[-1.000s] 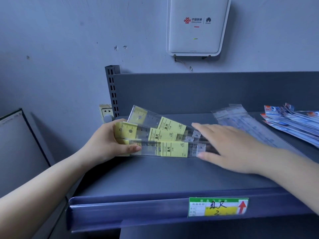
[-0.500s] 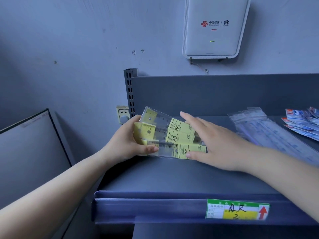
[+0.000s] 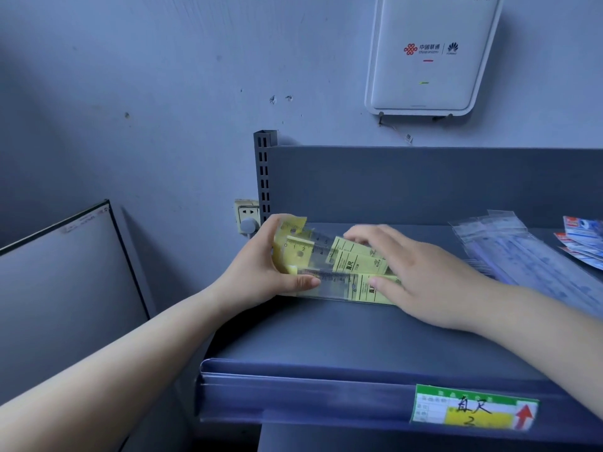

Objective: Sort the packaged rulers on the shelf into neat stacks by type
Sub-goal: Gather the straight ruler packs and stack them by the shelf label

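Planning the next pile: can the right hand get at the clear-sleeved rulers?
Probably yes. The right hand rests on the yellow rulers, and the clear-sleeved rulers lie uncovered just beside it.

At the middle of the frame, the left hand (image 3: 261, 272) grips the left end of a fanned bunch of yellow-labelled rulers (image 3: 339, 265) on the grey shelf (image 3: 326, 334). The right hand (image 3: 421, 272) lies flat over their right end, fingers (image 3: 365, 234) straight. Clear ruler packets (image 3: 509, 252) and blue-and-red packets (image 3: 584, 239) lie at the right edge. A price tag (image 3: 473, 407) sits on the shelf's front lip, and a white router (image 3: 430, 53) hangs at the upper right.
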`<state>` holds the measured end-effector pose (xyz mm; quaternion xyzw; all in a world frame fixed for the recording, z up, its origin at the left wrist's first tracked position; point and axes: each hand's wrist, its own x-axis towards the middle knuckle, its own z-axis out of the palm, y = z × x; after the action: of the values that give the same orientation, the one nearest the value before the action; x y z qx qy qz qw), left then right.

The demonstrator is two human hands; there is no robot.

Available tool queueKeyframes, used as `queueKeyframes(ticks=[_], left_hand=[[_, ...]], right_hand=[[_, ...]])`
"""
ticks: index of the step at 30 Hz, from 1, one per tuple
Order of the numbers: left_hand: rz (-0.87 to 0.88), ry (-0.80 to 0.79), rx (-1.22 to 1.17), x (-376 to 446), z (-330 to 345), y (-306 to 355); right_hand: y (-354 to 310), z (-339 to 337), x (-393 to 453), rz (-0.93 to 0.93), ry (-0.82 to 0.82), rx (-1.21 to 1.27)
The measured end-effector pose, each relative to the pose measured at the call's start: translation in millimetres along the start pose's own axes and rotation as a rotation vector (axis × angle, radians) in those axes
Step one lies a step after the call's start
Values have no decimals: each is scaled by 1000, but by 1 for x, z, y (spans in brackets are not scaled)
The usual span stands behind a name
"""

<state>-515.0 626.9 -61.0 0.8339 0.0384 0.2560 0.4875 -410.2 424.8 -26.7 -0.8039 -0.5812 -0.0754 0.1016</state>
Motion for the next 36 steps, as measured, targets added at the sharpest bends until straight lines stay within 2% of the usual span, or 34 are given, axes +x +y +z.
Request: queueKeyframes(ticks=[7, 11, 15, 18, 23, 26, 28, 30, 31, 33, 35, 36], left_hand=[[-29, -42, 18, -1, -5, 1], [-31, -60, 7, 0, -4, 2], [-40, -52, 10, 1, -5, -1], [-30, -80, -15, 1, -5, -1], [-48, -75, 38, 0, -8, 1], [88, 55, 270, 3, -17, 22], [318, 145, 639, 4, -16, 40], [571, 147, 1080, 6, -1, 50], [603, 59, 1243, 6, 9, 48], [485, -153, 1370, 9, 23, 44], [397, -199, 1396, 13, 20, 40], [441, -167, 1371, 14, 17, 41]], right_hand=[[2, 1, 3, -58, -52, -107], [2, -6, 2, -45, 24, -77], [-5, 2, 5, -60, -104, -219], [-3, 0, 6, -53, -23, -180], [0, 8, 8, -55, -55, -243], [0, 8, 8, -50, -37, -189], [0, 8, 9, -27, -26, -154], [1, 7, 10, 34, -39, -104], [2, 6, 11, 72, -49, -75], [3, 5, 10, 112, -75, -47], [5, 6, 10, 123, -98, -52], [5, 5, 10, 129, -99, -47]])
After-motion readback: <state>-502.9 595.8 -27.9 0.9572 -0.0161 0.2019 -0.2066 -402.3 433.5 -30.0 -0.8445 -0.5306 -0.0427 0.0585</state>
